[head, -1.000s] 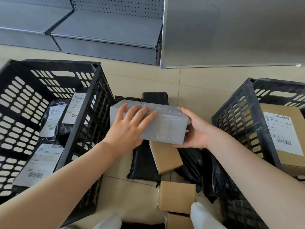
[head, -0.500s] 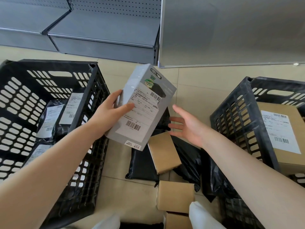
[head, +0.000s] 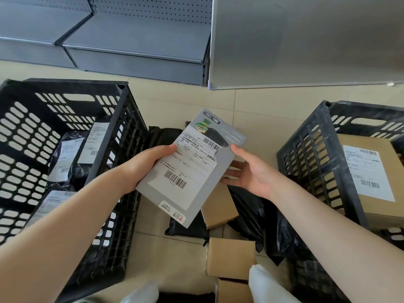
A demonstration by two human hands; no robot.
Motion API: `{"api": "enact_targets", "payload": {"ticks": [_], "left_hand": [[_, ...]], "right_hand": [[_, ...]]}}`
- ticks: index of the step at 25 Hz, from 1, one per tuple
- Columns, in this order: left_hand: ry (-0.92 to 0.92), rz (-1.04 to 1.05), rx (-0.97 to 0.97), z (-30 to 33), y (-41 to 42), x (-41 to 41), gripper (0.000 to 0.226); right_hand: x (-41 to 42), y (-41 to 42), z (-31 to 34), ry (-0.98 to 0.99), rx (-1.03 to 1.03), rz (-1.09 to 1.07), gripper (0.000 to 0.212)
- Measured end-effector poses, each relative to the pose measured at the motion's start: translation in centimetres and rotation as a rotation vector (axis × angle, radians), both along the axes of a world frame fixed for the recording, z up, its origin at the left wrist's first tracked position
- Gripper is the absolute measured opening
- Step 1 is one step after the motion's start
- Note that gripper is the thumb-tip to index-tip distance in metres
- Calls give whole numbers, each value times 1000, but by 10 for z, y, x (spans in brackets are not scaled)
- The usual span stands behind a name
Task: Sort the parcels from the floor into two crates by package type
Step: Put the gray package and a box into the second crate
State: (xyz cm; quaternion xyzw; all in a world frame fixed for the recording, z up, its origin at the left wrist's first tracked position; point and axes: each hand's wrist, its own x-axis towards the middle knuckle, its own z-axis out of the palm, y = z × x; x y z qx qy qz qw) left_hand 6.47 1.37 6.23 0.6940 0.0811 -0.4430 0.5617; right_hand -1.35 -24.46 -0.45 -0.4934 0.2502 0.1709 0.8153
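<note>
**Observer:** Start close in. What's nearest you?

**Operator:** At the bottom edge, two small brown cartons (head: 230,258) sit on the floor tiles (head: 179,254), just in front of my knees. They're still unsorted, within easy reach.

**Observer:** And your hands?

**Operator:** My left hand (head: 142,169) grips the grey box (head: 192,169) along its left edge, thumb curled over the label side, the other fingers hidden behind. I've got it tilted label-up between the crates, I'd say so I can read what type it is. My right hand (head: 251,171) is at the right edge with straight, relaxed fingers. The thumb tip touches the box and the fingers reach in underneath, so it's steadying, not clasping.

**Observer:** What's under the box?

**Operator:** Another brown carton (head: 219,207) lying over black poly mailers (head: 247,213), a floor pile still to be done.

**Observer:** Where does the box go?

**Operator:** The left crate (head: 122,136) holds black mailer bags (head: 65,158) with white labels. The right crate (head: 306,162) holds a big labelled cardboard box (head: 376,173). A rigid box belongs with the cartons, so I judge it heads right, and my free hand is already on that side to take it.

**Observer:** Beyond that?

**Operator:** Grey metal shelving (head: 135,47) and a flat grey panel (head: 306,40) against the far floor.
</note>
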Motion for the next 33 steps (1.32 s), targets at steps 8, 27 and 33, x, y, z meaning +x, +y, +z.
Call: {"api": "enact_targets", "payload": {"ticks": [8,27,33], "left_hand": [[-295,-133,178,20,-24,-1,29],[-1065,-796,203,64,-223,-110,67],[-1007,-1072,153,33,-268,-161,57]], "right_hand": [[-11,-16,26,-64,-93,-87,67],[-222,-204,136,-194,-247,-1062,87],[-289,-227,105,58,-317,-1280,82]]}}
